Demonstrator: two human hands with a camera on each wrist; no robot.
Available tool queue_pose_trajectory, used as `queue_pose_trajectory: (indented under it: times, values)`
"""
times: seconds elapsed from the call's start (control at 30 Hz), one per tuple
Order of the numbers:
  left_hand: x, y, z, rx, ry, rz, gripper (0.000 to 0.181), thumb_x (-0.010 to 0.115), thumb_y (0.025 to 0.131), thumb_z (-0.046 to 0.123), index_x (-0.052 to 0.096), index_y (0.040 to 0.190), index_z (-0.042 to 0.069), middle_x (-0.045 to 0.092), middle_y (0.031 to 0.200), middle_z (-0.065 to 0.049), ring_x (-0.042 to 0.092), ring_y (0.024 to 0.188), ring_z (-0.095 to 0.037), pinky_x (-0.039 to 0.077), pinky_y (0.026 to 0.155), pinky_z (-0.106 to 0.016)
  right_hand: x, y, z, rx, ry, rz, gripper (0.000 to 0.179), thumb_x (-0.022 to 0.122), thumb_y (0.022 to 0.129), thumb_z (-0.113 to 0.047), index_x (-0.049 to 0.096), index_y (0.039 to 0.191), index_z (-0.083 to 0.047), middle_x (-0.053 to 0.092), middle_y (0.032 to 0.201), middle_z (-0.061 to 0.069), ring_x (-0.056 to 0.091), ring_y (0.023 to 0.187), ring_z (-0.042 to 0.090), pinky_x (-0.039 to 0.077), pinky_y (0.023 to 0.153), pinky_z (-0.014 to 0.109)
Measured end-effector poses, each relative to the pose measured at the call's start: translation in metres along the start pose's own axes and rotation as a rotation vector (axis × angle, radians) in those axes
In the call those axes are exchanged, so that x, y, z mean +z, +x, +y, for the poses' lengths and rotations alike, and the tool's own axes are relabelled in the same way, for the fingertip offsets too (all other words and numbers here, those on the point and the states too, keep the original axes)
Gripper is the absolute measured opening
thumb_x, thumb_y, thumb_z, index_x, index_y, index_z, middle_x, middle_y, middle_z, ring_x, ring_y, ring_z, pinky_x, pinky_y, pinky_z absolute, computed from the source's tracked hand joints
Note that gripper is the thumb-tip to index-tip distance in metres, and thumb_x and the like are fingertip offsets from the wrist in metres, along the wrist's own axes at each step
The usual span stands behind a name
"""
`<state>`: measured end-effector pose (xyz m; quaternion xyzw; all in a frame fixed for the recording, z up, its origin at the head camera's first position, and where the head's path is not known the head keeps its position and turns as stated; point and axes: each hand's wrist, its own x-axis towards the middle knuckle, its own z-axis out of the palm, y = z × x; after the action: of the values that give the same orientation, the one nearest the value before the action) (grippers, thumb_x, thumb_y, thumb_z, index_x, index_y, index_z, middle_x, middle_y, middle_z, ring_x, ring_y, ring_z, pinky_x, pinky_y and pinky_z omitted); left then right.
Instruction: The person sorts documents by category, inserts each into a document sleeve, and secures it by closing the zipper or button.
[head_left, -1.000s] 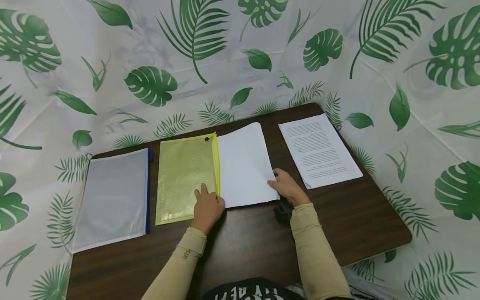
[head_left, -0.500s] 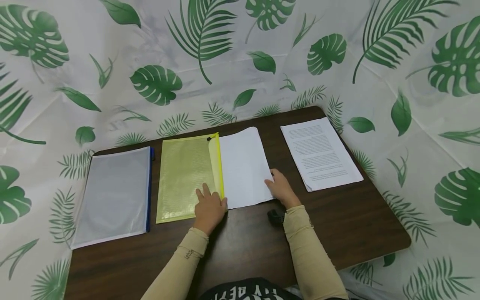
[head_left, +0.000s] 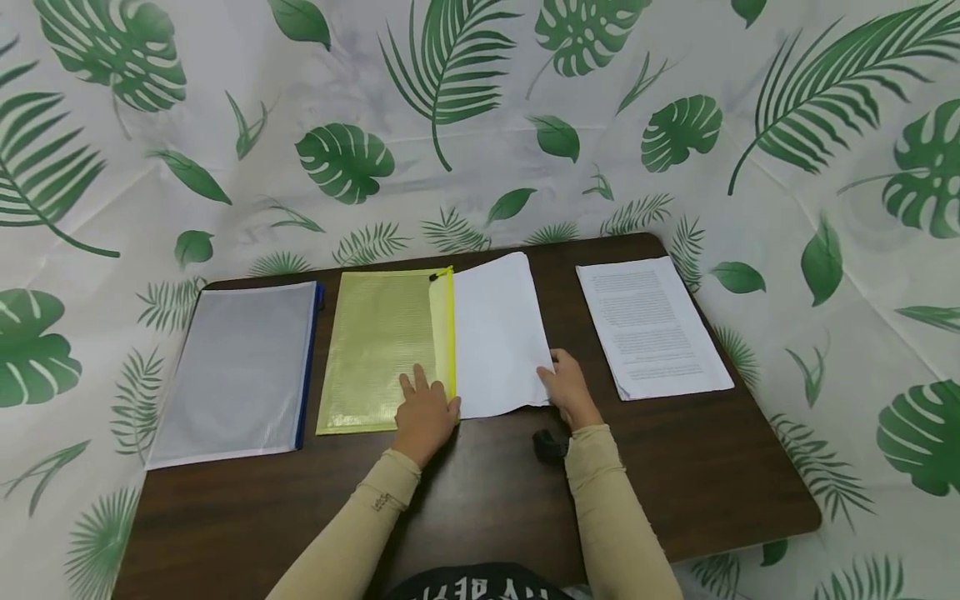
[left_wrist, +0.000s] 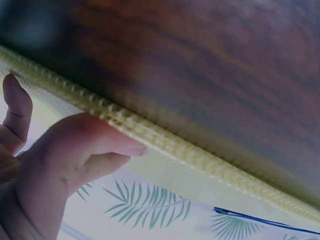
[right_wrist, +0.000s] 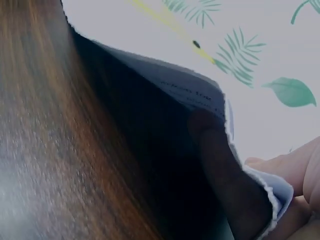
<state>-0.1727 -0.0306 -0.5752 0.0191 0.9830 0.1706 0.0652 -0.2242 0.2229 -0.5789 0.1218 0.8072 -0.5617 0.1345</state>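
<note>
A yellow mesh zip pouch (head_left: 378, 346) lies on the dark wooden table, its zipper edge on the right. White sheets of paper (head_left: 498, 337) extend from that edge, their left part inside the pouch and showing as a pale strip behind the mesh. My left hand (head_left: 426, 422) presses the pouch's lower right corner with spread fingers. My right hand (head_left: 570, 390) pinches the sheets at their lower right edge, thumb on top. From below, the right wrist view shows a finger (right_wrist: 220, 170) under the raised, bent paper edge, with print on the underside.
To the left lies a clear pouch (head_left: 236, 371) with a blue zipper edge. A printed stack of paper (head_left: 652, 329) lies at the right. A small black object (head_left: 550, 446) is beside the right wrist. A leaf-patterned sheet (head_left: 480, 125) hangs behind the table (head_left: 480, 500).
The right hand has moved the sheets left, farther into the yellow pouch, and the pale strip has appeared behind its mesh. The left hand keeps its place on the pouch. The head view has shifted.
</note>
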Motion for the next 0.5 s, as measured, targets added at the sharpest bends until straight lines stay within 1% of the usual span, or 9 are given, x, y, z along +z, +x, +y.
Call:
queue_pose_trajectory:
  times: [0.13,0.2,0.37,0.43,0.47,0.5]
  values:
    - [-0.0005,-0.0002,0.0001,0.004,0.012,0.009,0.05,0.056,0.103,0.041,0.064,0.123,-0.004,0.027,0.158,-0.034,0.026,0.144,-0.057,0.057,0.059,-0.06,0.0022,-0.0026,-0.0019,0.014,-0.048,-0.036,0.05,0.053,0.105,-0.014,0.038,0.15,0.0,0.048,0.143,0.027,0.054,0.124,0.039,0.05,0.097,0.05]
    - [-0.0009,-0.0004,-0.0004,0.007,0.008,0.024,0.05,0.057,0.103,0.041,0.064,0.123,-0.004,0.028,0.158,-0.035,0.027,0.143,-0.057,0.057,0.058,-0.059,0.0031,-0.0034,-0.0045,0.023,-0.072,-0.048,0.05,0.055,0.104,-0.015,0.039,0.15,0.0,0.048,0.142,0.026,0.054,0.125,0.038,0.05,0.098,0.049]
    - [-0.0008,-0.0007,-0.0024,0.005,-0.025,0.035,0.053,0.056,0.103,0.042,0.059,0.126,-0.006,0.029,0.157,-0.035,0.027,0.143,-0.058,0.057,0.057,-0.056,0.0031,-0.0033,-0.0076,0.053,-0.087,-0.063,0.049,0.052,0.105,-0.019,0.04,0.149,-0.001,0.052,0.138,0.025,0.059,0.115,0.035,0.053,0.087,0.043]
    - [-0.0013,-0.0025,-0.0032,0.024,-0.026,0.037,0.057,0.057,0.102,0.045,0.056,0.127,-0.006,0.031,0.156,-0.036,0.029,0.142,-0.058,0.057,0.056,-0.053,0.0012,-0.004,-0.0081,0.051,-0.113,-0.065,0.049,0.048,0.107,-0.02,0.04,0.15,-0.001,0.05,0.142,0.026,0.057,0.119,0.036,0.052,0.091,0.046]
    - [-0.0014,-0.0034,-0.0042,0.039,-0.034,0.04,0.059,0.06,0.1,0.046,0.055,0.128,-0.006,0.032,0.155,-0.036,0.03,0.141,-0.059,0.057,0.055,-0.051,-0.0009,-0.005,-0.0081,0.041,-0.132,-0.063,0.049,0.047,0.107,-0.02,0.039,0.151,-0.001,0.048,0.144,0.026,0.054,0.124,0.038,0.051,0.095,0.048]
    - [-0.0022,-0.0049,-0.0051,0.061,-0.036,0.036,0.063,0.064,0.098,0.047,0.054,0.131,-0.005,0.032,0.155,-0.036,0.031,0.14,-0.059,0.057,0.054,-0.049,-0.0031,-0.0056,-0.0078,0.028,-0.155,-0.058,0.049,0.045,0.108,-0.02,0.038,0.152,0.0,0.047,0.146,0.026,0.052,0.126,0.038,0.049,0.098,0.05]
